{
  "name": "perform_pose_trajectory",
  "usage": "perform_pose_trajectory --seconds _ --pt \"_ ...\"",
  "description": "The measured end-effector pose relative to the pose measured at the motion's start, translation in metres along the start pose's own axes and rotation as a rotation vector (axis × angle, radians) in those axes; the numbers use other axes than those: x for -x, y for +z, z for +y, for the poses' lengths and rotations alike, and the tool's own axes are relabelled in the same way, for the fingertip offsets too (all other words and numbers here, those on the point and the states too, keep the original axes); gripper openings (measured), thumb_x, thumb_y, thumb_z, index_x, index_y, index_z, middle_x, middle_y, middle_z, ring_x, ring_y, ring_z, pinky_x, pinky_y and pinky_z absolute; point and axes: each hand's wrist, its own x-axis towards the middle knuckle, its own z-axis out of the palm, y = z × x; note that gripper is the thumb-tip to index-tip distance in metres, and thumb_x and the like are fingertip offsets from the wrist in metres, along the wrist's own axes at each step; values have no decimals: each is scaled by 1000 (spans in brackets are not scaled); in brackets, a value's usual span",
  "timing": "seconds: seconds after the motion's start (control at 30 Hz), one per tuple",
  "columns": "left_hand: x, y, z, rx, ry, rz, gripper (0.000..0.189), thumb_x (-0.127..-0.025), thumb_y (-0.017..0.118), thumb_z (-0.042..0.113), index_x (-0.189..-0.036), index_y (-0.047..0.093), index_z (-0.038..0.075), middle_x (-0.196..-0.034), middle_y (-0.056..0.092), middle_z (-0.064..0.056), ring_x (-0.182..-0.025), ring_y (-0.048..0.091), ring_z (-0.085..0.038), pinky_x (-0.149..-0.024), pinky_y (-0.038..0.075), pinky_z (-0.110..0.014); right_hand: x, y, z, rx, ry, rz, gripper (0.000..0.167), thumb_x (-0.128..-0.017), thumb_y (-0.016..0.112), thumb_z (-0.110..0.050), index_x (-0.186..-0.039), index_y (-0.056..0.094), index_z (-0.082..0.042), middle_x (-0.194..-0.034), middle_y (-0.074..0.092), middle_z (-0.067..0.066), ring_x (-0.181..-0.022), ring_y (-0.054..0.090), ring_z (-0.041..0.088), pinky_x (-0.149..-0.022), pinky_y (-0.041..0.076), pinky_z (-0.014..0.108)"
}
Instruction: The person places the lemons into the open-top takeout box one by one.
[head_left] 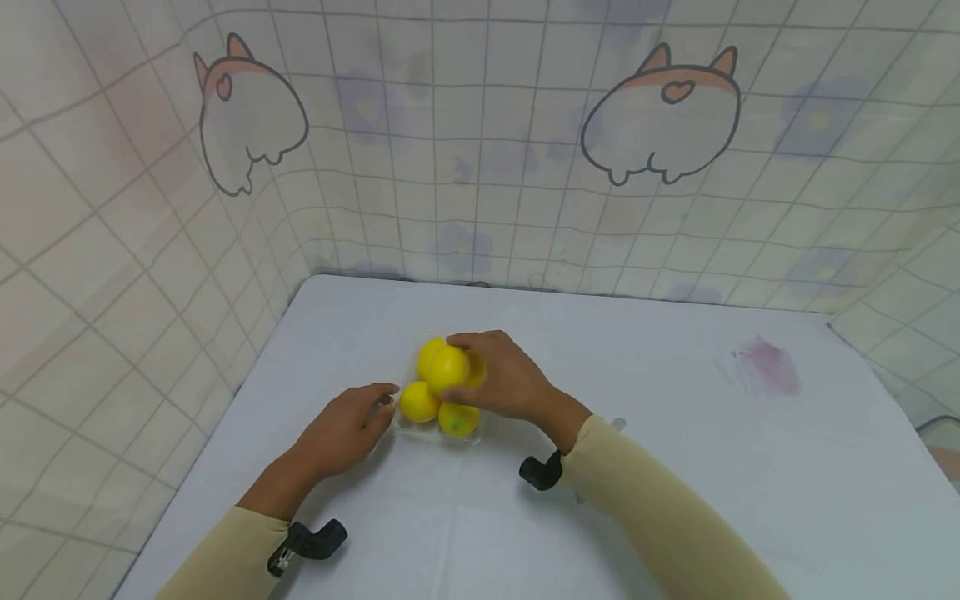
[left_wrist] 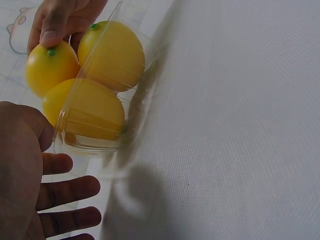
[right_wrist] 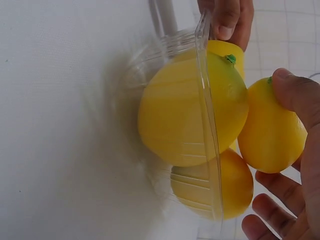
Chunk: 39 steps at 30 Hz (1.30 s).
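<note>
My right hand [head_left: 504,375] holds a yellow lemon [right_wrist: 272,127] with a green tip, thumb on top and fingers beneath, above other lemons. Several more lemons sit in a clear plastic tray [left_wrist: 90,147], among them one at the left [head_left: 418,402] and one at the near right [head_left: 459,420]. At the tray's left side is my left hand [head_left: 351,429]. In the left wrist view its fingers [left_wrist: 70,192] stretch out straight, with the thumb right at the tray's rim. Part of the tray's far right is hidden behind my right hand.
A white cloth covers the table [head_left: 675,517]. Behind it and on the left hangs a checked curtain [head_left: 510,150] with cartoon animals. A pinkish patch [head_left: 772,367] lies at the right. At the right edge, part of another person's skin [head_left: 947,462] shows.
</note>
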Motion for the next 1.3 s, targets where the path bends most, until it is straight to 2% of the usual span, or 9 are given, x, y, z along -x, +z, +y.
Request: perform_pose_trajectory --seconds 0.37,0.7,1.03,1.3 --pt "1 -2 0 4 12 5 41 -107 52 29 -143 55 8 -130 65 -10 -124 58 -33 -104 46 -56 0 2 -5 44 -75 -4 79 -84 83 -48 -151 52 -22 -140 58 -5 -130 44 19 -109 43 39" --pt "-1 -1 -1 0 21 -2 42 -107 52 29 -144 55 8 -131 64 -11 -126 57 -33 -105 46 -57 11 -5 -1 14 -74 12 81 -85 82 -50 -153 49 -21 -147 54 -4 -137 41 19 -115 37 42" --pt "-1 1 -3 -6 39 -1 42 -108 52 30 -144 55 8 -132 64 -11 -125 57 -33 -104 46 -57 39 -19 24 47 -59 61 71 -94 71 -50 -155 46 -24 -151 49 -4 -142 37 17 -117 35 46" --pt "0 -3 -6 -16 44 6 41 -108 51 29 -143 56 7 -133 64 -11 -126 57 -34 -105 45 -57 72 -37 47 2 65 103 66 -98 66 -51 -155 44 -26 -155 43 0 -144 38 24 -115 36 54"
